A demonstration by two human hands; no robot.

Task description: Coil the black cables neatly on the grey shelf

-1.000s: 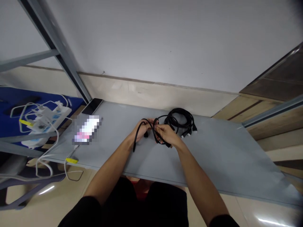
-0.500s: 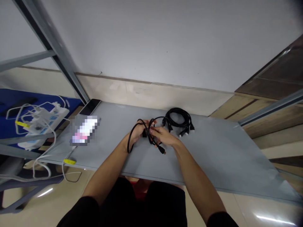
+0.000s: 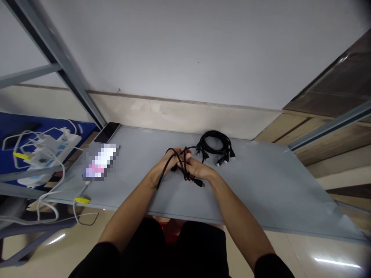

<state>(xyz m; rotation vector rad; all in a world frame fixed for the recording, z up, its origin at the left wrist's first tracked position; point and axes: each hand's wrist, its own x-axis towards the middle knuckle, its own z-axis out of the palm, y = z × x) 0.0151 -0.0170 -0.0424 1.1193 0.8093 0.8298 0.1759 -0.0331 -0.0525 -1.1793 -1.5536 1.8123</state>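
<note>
Left hand (image 3: 169, 164) and right hand (image 3: 198, 170): grips closed on black cable (image 3: 182, 164). Black cable coil (image 3: 214, 142) lies just beyond on the table (image 3: 261, 185). Yellow cable tag (image 3: 82, 200), lower left, is unreadable.

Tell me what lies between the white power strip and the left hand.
In the head view, a pixelated flat item lies on the grey table top between the white power strip and the left hand gripping the black cable.

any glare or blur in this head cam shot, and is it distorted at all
Head view: a bright glare streak marks the floor at lower right; a pixelated block hides whatever lies on the grey tabletop; wide-angle bowing bends the straight edges; the left hand, right hand and black cables look reasonably sharp.
</note>
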